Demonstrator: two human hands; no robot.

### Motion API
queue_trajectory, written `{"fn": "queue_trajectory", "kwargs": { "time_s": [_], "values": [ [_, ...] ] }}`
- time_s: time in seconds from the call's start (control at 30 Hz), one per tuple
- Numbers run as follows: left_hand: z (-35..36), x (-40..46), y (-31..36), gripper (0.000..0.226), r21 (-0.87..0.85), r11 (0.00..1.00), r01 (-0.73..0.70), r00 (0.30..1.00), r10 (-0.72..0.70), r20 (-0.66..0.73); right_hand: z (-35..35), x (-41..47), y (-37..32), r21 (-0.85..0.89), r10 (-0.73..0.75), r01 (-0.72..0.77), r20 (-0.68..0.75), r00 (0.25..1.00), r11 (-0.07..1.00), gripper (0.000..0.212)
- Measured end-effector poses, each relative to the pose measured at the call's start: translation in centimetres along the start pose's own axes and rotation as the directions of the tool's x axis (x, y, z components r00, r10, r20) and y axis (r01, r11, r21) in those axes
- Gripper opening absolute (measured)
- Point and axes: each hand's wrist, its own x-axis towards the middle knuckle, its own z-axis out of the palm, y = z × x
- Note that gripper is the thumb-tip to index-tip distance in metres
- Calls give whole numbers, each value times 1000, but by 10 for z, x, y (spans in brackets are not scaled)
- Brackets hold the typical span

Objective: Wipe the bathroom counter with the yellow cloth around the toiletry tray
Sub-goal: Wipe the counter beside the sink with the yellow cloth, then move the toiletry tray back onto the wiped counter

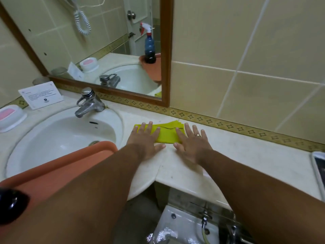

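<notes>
A folded yellow cloth [165,132] lies flat on the cream counter [246,155], just right of the sink. My left hand [146,140] presses flat on the cloth's left part, fingers spread. The fingers of my right hand [192,142], which wears a ring, rest spread on the cloth's right part, with the palm on the counter. An orange tray [73,161] rests over the front of the sink [61,131], under my left forearm, with a dark bottle cap [12,205] at its near left.
A chrome tap [88,103] stands behind the basin. A white soap dish with pink soap [10,117] and a printed card [41,96] sit at the left. A phone [319,169] lies at the counter's right edge. The mirror [105,46] hangs on the back wall.
</notes>
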Motion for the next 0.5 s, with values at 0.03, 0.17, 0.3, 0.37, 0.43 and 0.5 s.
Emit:
{"fn": "queue_trajectory", "kwargs": {
  "time_s": [0.03,0.17,0.3,0.37,0.43,0.5],
  "values": [
    [-5,-2,14,86,-3,999,-38,997,38,-60,-4,-18,10,8,27,-27,-34,999,1000,69],
    [-25,-10,94,87,-28,982,-186,970,179,-161,-9,-111,59,36,211,-208,-87,974,977,69],
    [-54,-15,205,86,-62,934,-352,921,334,-200,-10,-225,118,101,526,-517,-99,845,850,69],
    [-67,-12,246,82,-47,923,-382,907,365,-212,-10,-261,136,181,674,-651,-130,727,737,59],
    [-79,-16,308,72,-37,897,-441,884,427,-188,-3,-311,161,298,833,-782,-104,544,548,48],
    [-83,-22,355,63,-40,881,-471,875,461,-148,11,-346,178,447,923,-831,31,384,331,53]
  ]
}}
